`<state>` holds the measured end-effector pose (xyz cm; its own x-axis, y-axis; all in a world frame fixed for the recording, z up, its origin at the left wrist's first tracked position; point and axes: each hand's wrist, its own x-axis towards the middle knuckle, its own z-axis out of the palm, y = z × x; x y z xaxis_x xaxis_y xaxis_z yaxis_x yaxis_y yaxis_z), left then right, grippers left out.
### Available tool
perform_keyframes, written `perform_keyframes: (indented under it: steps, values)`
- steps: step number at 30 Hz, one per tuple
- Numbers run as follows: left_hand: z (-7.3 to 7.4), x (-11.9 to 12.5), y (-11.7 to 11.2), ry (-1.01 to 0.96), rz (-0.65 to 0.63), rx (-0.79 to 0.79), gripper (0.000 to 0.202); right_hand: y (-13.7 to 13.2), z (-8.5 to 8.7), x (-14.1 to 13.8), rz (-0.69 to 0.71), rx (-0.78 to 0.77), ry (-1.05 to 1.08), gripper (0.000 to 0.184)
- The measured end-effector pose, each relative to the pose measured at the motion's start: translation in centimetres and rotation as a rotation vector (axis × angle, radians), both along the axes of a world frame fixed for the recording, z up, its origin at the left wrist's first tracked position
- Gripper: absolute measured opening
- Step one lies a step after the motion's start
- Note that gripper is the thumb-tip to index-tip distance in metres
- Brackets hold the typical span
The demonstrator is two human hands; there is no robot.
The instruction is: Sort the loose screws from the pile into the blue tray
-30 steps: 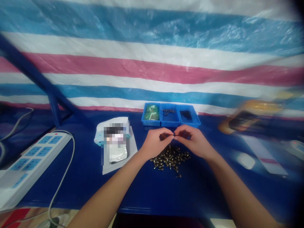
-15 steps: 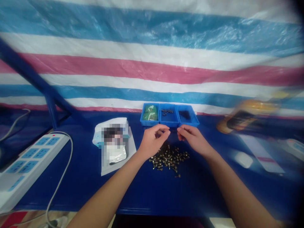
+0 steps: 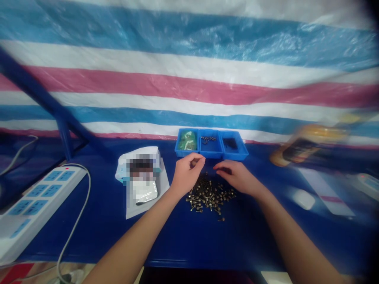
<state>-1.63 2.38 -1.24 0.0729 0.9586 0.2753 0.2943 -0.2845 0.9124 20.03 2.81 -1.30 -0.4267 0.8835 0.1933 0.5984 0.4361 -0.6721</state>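
Note:
A heap of small brass-coloured screws point(image 3: 210, 195) lies on the blue table, with one stray near its front. Above the heap's far left side, my left hand point(image 3: 188, 171) is closed in a pinch, thumb against forefinger; whatever it holds is too small to make out. My right hand point(image 3: 237, 177) hovers to the right of it, fingers curled but apart from the thumb, with nothing visible between them. Just beyond both hands stand three joined blue bins: a left bin point(image 3: 186, 152) with a green-and-clear bag, a middle bin point(image 3: 211, 150) with several screws, and a right bin point(image 3: 241, 150) with dark small pieces.
Left of the heap, a white packet point(image 3: 152, 152) and a shiny device lie on a white sheet. A power strip point(image 3: 44, 197) with a cable runs along the far left. On the right are a blurred amber bottle point(image 3: 308, 144), a white mouse-like object point(image 3: 303, 198) and a pale strip.
Both hands have shifted slightly left, and the gap between them has widened. My right thumb and fingers have parted, while my left hand stays pinched.

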Motion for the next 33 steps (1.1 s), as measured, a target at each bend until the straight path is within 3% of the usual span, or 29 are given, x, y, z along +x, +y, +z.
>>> perform_keyframes:
  steps: [3, 10, 16, 19, 25, 33]
  values:
    - [-0.1, -0.1, 0.1, 0.008, -0.001, 0.012, 0.020, -0.2, -0.5, -0.8, 0.121, 0.026, -0.115, 0.024]
    - [0.2, 0.0, 0.0, 0.080, 0.011, 0.056, 0.019, -0.1, -0.9, -1.2, 0.204, 0.074, -0.149, 0.031]
    - [0.5, -0.6, -0.1, 0.470, 0.112, 0.140, 0.011, -0.1, -0.8, -1.2, 0.274, 0.058, -0.212, 0.041]
    - [0.3, -1.1, 0.0, 0.630, 0.122, 0.152, 0.011, 0.1, -0.7, -1.4, 0.270, 0.057, -0.229, 0.036]
    - [-0.2, -1.1, -0.2, 0.748, 0.060, 0.121, 0.015, 0.4, -0.5, -1.7, 0.261, 0.052, -0.243, 0.022]
    - [0.7, -0.9, -0.6, 0.820, -0.046, -0.019, 0.021, 0.1, -0.9, -1.9, 0.214, 0.063, -0.252, 0.015]
